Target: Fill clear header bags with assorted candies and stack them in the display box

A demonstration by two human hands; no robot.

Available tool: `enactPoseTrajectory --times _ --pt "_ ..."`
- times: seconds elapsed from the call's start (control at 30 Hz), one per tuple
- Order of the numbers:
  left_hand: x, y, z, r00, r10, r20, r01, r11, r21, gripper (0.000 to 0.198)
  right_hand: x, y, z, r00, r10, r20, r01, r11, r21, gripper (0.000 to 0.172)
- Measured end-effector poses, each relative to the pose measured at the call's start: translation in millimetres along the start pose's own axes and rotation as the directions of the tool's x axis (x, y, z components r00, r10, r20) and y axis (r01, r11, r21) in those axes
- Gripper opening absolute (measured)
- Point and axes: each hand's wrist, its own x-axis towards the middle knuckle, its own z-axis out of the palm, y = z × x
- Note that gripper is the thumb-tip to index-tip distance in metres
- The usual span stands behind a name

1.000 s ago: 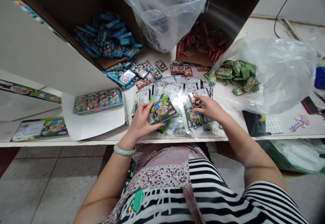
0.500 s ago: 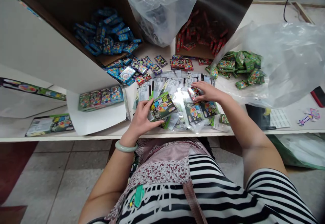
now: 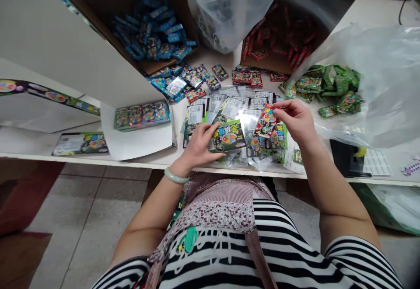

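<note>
My left hand grips a black-and-green printed packet by its left side, thumb below and fingers above. Pinched between the thumb and fingers of my right hand is a small red box, tilted, just right of that packet. Beneath both hands lies a spread of flat printed plastic bags, black, green and clear, overlapping one another on the white table. Behind them sit loose small blue, purple and red boxes.
Cartons of blue boxes and red boxes stand behind, with a clear plastic bag between them. Right lies a plastic bag with green packets. Left, an open white display box holds a row of small boxes.
My right hand has lifted the small red box off the bags and turned it. My left hand keeps hold of the packet. The camera view has shifted left.
</note>
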Motion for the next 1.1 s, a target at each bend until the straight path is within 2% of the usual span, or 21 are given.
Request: enactPoseTrajectory --times 0.1,0.17,0.27,0.43,0.57,0.8,0.83,0.9,0.97,1.03,1.1 --pt "6 5 2.2 0.998 0.058 -0.018 -0.058 0.998 0.012 0.104 -13 -7 18 0.997 -0.071 0.039 0.072 0.997 -0.033 0.017" --pt "8 7 2.9 0.997 0.073 -0.022 -0.072 0.997 0.026 0.105 -17 -8 25 0.984 -0.108 0.143 0.121 0.988 -0.092 0.014" --pt "7 8 3.1 0.997 0.083 -0.005 -0.083 0.996 0.033 0.105 -20 -7 28 0.953 -0.093 0.287 0.15 0.971 -0.184 0.012" --pt "2 10 0.9 0.999 0.037 0.03 -0.037 0.999 -0.006 0.105 -20 -9 22 0.946 -0.045 0.321 0.139 0.952 -0.274 0.017" --pt "1 11 -1.4 0.997 0.012 0.07 -0.011 1.0 -0.024 0.102 -21 -7 20 0.93 -0.006 0.368 0.11 0.958 -0.263 0.02" --pt "4 12 0.5 0.994 0.044 0.096 -0.042 0.999 -0.023 0.099 -19 7 35 0.944 0.014 0.33 0.093 0.948 -0.305 0.023" --pt "3 12 0.4 0.996 0.036 0.086 -0.034 0.999 -0.023 0.099 -21 9 37 0.959 0.002 0.285 0.082 0.956 -0.281 0.023" --pt "2 12 -0.3 0.998 0.005 0.057 -0.004 1.0 -0.014 0.101 -25 10 40 0.993 -0.052 0.111 0.077 0.97 -0.231 0.03" --pt "1 11 -0.9 0.999 -0.03 0.029 0.03 1.0 0.001 0.101 -30 11 41 0.992 -0.125 -0.021 0.116 0.959 -0.26 0.032" --pt "1 11 -0.4 0.998 -0.052 0.018 0.052 0.999 0.001 0.101 -36 13 42 0.984 -0.175 0.017 0.17 0.924 -0.344 0.027" --pt "2 11 1.3 0.999 -0.05 0.017 0.051 0.999 -0.016 0.101 -40 16 44 0.978 -0.156 0.139 0.198 0.901 -0.385 0.029"
